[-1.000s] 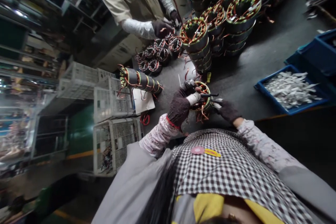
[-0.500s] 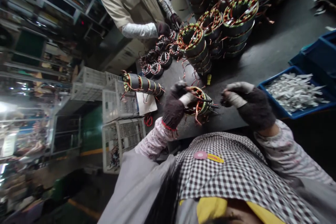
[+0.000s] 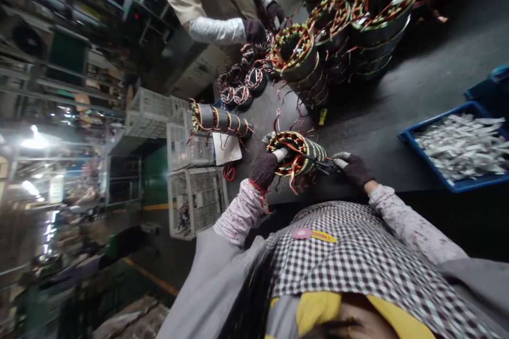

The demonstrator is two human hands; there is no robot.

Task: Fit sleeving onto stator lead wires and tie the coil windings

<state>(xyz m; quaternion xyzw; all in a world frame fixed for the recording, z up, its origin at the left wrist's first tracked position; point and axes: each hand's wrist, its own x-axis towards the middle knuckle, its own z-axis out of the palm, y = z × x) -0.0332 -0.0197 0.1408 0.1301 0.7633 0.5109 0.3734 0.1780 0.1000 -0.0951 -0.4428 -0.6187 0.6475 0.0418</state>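
Note:
A wire-wound motor stator (image 3: 311, 154) lies on its side on the dark table in front of me, copper-coloured wires hanging from its open ring. My left hand (image 3: 265, 165), in a dark glove with wrapped fingertips, grips its left rim, thumb inside the ring. Dark leads (image 3: 318, 163) run across the stator toward its right end. My right hand (image 3: 355, 170), gloved the same way, is closed at that end, its fingertips on the dark leads; their exact grip is too small to make out.
Stacked stators (image 3: 298, 63) stand beyond, with a yellow-handled tool (image 3: 322, 116) beside them. A stator column (image 3: 220, 121) lies left, near white crates (image 3: 199, 198) and red-handled scissors (image 3: 229, 172). A blue bin (image 3: 457, 185) holds white strips. A co-worker's gloved hands (image 3: 256, 30) handle small wound rings (image 3: 254, 80).
My right hand has moved left, from apart from the stator to the leads at its right end. The stator has turned more lengthwise, and my left hand still holds its rim.

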